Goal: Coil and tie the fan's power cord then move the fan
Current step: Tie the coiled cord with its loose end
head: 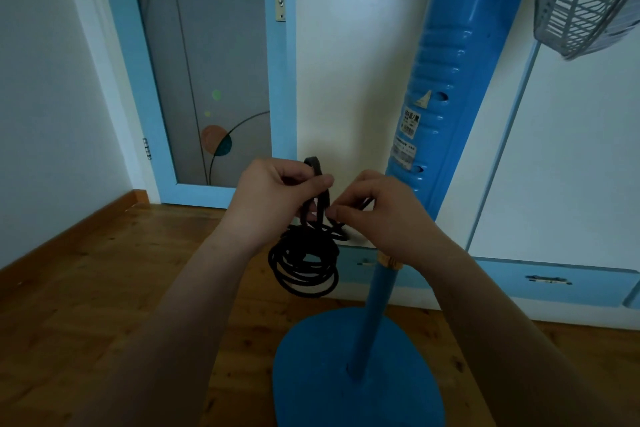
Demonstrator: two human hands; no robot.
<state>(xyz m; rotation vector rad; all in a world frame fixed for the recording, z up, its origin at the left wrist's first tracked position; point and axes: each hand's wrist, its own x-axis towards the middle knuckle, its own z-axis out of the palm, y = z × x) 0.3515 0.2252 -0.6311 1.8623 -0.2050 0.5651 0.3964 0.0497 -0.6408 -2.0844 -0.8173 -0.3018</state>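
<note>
**Both hands on the coiled cord beside the fan**

I see the black power cord [304,263] gathered into a bundle of round loops, hanging in the air just below my two hands, near the middle of the view. A folded stretch of it rises from the coil and stands up between the hands, its top bend at about 12 o'clock from the loops.

My left hand [273,194] sits at 11 o'clock from the coil, fingers curled in and thumb pressed over the upright fold, pinching it. My right hand [377,208] sits at 1 o'clock, fingers closed tight around a strand of cord, thumb and forefinger meeting at its tip. The two hands are nearly touching.

The blue fan [440,90] stands at 3 o'clock from the coil: its ribbed column with paper labels leans up to 1 o'clock, the pole runs down behind my right wrist, and the flat round base [346,385] rests on the wooden floor [104,288] at 5 o'clock. The grey grille [585,0] shows at 2 o'clock. A blue-framed door [207,62] stands at 11 o'clock, against white walls.
</note>
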